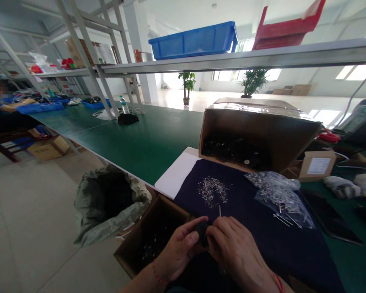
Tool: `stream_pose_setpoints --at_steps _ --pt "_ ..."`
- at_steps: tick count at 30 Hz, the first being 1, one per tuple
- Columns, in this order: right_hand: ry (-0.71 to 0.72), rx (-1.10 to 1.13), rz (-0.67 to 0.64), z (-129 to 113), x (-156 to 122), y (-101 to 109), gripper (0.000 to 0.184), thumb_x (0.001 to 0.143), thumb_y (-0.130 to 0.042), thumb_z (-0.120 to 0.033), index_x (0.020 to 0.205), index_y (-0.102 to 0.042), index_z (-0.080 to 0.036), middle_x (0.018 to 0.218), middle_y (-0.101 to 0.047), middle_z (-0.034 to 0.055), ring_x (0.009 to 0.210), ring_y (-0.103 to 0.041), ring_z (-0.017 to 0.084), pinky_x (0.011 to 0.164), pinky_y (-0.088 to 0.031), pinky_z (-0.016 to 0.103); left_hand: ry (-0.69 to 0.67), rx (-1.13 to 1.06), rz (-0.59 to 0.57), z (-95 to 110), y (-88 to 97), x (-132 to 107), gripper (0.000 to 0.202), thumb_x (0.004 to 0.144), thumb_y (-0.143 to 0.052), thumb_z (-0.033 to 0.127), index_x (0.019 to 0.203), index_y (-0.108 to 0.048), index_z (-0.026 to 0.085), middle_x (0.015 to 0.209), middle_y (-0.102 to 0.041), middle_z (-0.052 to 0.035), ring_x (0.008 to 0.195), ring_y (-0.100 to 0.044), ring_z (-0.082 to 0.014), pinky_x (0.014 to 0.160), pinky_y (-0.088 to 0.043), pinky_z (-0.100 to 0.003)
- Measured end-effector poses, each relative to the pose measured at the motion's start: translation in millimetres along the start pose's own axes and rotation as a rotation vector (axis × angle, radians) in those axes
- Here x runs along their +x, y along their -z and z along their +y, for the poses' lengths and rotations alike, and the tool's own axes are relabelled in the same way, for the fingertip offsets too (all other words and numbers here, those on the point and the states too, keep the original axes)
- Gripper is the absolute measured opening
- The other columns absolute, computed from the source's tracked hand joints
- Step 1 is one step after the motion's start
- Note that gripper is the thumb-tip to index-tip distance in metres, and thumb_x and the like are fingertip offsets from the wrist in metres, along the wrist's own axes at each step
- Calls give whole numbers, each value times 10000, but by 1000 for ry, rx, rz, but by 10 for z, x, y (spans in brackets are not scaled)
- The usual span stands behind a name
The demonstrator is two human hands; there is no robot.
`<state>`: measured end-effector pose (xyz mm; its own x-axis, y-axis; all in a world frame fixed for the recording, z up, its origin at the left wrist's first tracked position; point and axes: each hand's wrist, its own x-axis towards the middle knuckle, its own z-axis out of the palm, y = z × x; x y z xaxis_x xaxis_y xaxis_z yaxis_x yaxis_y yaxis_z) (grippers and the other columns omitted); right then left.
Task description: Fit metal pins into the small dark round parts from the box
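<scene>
My left hand (183,246) is closed around a small black part (202,232), its thumb and index finger on either side. Pressed close beside it, my right hand (236,248) has its fingers curled at the part's right side. A thin, pale metal pin (220,210) sticks up from the fingers of my right hand; its lower end is hidden. Just beyond both hands, a loose heap of short metal pins (213,191) lies on a dark blue cloth (240,203). To the right is a clear plastic bag (274,187) of longer pins, a few lying loose at its edge.
An open cardboard box (259,126) of black parts stands behind the cloth. Below the table edge are another carton (125,254) and a green sack (88,203). A dark tablet-like slab (332,217) lies right. A shelf (183,64) spans overhead; another person (3,110) sits far left.
</scene>
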<state>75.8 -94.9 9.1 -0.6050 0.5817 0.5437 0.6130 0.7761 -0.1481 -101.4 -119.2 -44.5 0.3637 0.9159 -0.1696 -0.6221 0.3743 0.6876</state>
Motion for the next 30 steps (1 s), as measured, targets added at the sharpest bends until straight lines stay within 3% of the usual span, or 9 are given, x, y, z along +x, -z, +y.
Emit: stream_pose_setpoints --at_steps 7,13,21,30 --pt "134 -244 -64 -24 -37 -12 168 870 -512 -58 804 -540 -211 731 -565 13 651 -477 189 661 -311 369 -34 52 9 -32 -30 -11 556 790 -791 389 1304 -656 223 1207 -698 -109 1083 -643 -255 953 -513 -374" --pt "114 -101 -108 -8 -13 18 161 882 -584 -89 810 -522 -219 759 -564 -16 663 -475 171 658 -307 350 -61 103 -23 -30 8 17 592 789 -794 394 1332 -634 220 1099 -715 -94 1134 -615 -266 985 -501 -371" --pt "156 -149 -121 0 60 152 202 885 -585 -73 770 -512 -222 744 -577 -13 635 -462 166 633 -311 347 -26 55 25 9 -26 -10 492 798 -782 410 1234 -705 195 1184 -694 -118 1058 -632 -250 922 -551 -388" --pt "126 -80 -81 5 24 53 197 893 -537 -63 765 -532 -213 727 -560 -9 632 -461 166 626 -312 340 -21 105 1 5 -31 -18 559 786 -785 445 1277 -678 199 1186 -703 -126 1075 -642 -274 931 -532 -391"
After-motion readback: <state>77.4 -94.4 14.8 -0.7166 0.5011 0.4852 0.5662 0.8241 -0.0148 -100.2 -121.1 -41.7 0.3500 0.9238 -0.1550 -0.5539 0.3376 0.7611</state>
